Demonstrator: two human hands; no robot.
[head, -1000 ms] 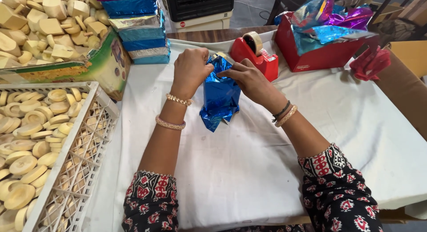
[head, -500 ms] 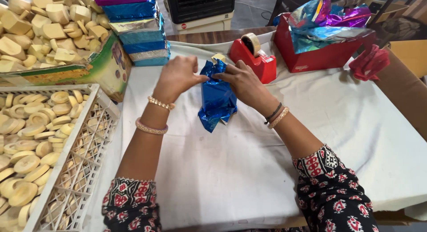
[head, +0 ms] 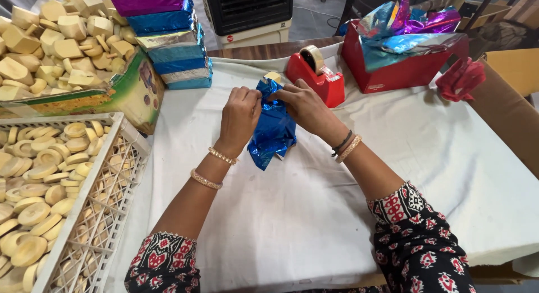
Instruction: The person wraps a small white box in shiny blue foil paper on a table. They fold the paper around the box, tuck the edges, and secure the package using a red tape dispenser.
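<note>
Since the earlier frames, your hands have shifted only slightly over the blue bundle, and the grip on its top has stayed in place.

White cloth covers the table. At your left, the pale lattice crate holds round tan discs, and behind it the printed carton is heaped with tan blocks. A stack of foil-wrapped parcels stands at the far edge, beside the carton. At the far right, the red box is stuffed with loose foil sheets. The red tape dispenser sits just beyond your right hand.

Blue foil wrapper lies on the cloth between your two hands, its lower end trailing toward you. A small tan block shows at its top, partly covered.

Your left hand is closed narrowly, fingers pinching the foil's upper left edge. Your right hand is likewise closed, fingers pressing the foil's upper right against the block. Both hands touch the wrapper at its top.
</note>
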